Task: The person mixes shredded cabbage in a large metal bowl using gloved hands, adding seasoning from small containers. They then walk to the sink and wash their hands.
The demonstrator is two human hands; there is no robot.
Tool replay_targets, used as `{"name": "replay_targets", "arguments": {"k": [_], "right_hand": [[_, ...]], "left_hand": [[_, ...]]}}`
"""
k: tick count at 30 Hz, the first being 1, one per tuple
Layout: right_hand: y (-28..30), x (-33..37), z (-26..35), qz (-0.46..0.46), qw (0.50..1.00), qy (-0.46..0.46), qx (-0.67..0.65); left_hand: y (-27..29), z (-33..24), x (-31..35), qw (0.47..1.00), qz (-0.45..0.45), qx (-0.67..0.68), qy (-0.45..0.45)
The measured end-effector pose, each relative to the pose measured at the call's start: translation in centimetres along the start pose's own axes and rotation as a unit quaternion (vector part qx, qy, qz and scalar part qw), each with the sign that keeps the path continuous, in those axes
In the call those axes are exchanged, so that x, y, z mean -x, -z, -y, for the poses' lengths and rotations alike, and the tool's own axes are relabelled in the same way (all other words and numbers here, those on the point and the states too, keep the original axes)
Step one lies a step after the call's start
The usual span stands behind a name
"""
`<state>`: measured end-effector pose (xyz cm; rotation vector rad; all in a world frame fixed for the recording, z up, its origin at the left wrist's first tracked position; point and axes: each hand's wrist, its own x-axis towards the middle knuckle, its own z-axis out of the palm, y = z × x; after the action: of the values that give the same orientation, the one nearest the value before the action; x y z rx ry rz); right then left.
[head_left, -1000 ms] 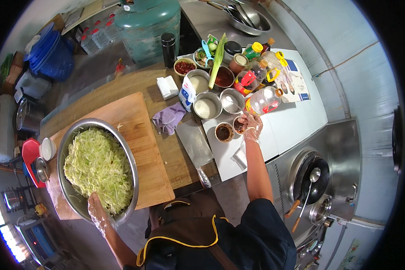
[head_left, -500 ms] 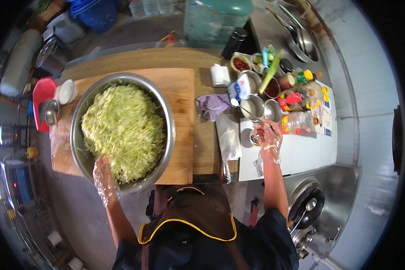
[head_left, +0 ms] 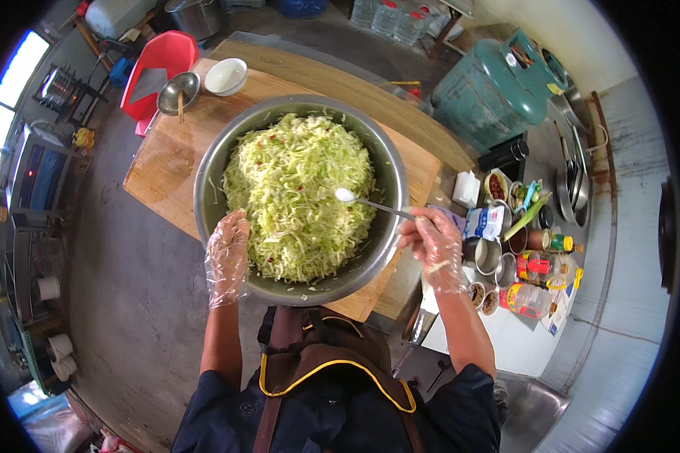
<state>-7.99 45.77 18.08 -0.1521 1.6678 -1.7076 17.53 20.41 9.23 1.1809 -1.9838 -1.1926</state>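
Shredded cabbage is heaped high in the wide steel bowl, and flecks of red are scattered through it! The bowl is set on the chopping board, right in front of the person, and part of the board's near edge is covered by the rim. On the left, a broad corner of board is left exposed; on the right, only a narrower strip is seen before the edge is reached. Over the bowl's right side the spoon is held, its tip, loaded with something white, poised above the heap. Its handle end is pinched by the gloved right hand, fingers drawn in. At the lower-left rim, the gloved left hand is laid with fingers together; whether the rim is gripped cannot be told.

Labels now: red and yellow is worn by the clear bottle, blue and white by the soft bag; the print is too small to be read. Just beside the right wrist, a small cup is stood. At far left, a white bowl and a red basin are placed; the far right is blocked by a green gas cylinder.
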Motion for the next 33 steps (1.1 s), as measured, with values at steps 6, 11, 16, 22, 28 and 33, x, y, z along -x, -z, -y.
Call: {"name": "replay_targets", "arguments": {"k": [6,11,16,22,28,33], "right_hand": [[-8.5,-6.1,2.2,0.067,0.997,0.019,0.012],[-8.5,-8.6,3.8,0.028,0.998,0.055,0.002],[-10.5,-8.5,5.4,0.02,0.998,0.05,0.015],[-5.2,-6.6,4.3,-0.013,0.999,0.053,-0.003],[-3.1,-2.1,1.8,-0.056,0.998,0.012,0.007],[-5.8,0.7,1.0,0.007,0.998,-0.013,0.058]], "left_hand": [[1.9,-0.6,-0.8,1.0,0.006,0.006,0.008],[2.7,0.6,-1.7,1.0,-0.001,0.012,0.008],[3.2,1.0,-1.8,1.0,0.003,0.004,-0.001],[3.7,1.5,-2.2,1.0,0.006,0.013,-0.002],[4.0,1.6,-2.2,1.0,0.005,0.007,-0.002],[3.1,2.1,-2.3,0.999,0.035,0.022,0.027]]}}
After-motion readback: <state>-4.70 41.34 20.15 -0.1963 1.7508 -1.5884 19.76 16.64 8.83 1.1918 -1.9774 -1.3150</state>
